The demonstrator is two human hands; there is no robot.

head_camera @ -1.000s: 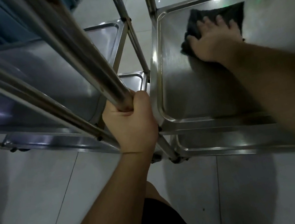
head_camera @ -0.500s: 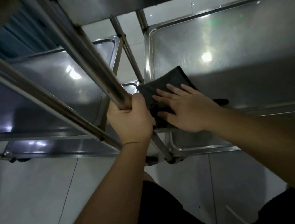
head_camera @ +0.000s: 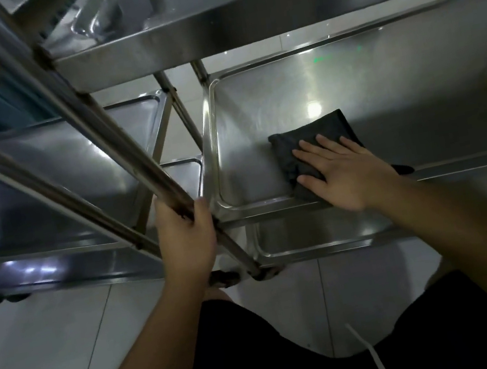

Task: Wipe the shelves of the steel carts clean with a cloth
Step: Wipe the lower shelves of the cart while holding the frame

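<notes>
- Cloth [head_camera: 312,140], dark and folded, sits on the middle shelf [head_camera: 264,161], right hand [head_camera: 346,173] pressing it flat-fingered
- left hand [head_camera: 186,242] clenched round the cart post [head_camera: 121,153]

Commercial kitchen or service area, likely — tiered steel carts [head_camera: 271,9], pale tiled floor [head_camera: 55,360]

Two steel carts [head_camera: 378,71], one cloth [head_camera: 312,143], two hands [head_camera: 350,176].

My right hand [head_camera: 346,173] lies flat on the cloth [head_camera: 309,144], near the front left corner of the right cart's middle shelf [head_camera: 255,111]. My left hand [head_camera: 185,239] grips the upright post [head_camera: 121,153] between both carts.
</notes>
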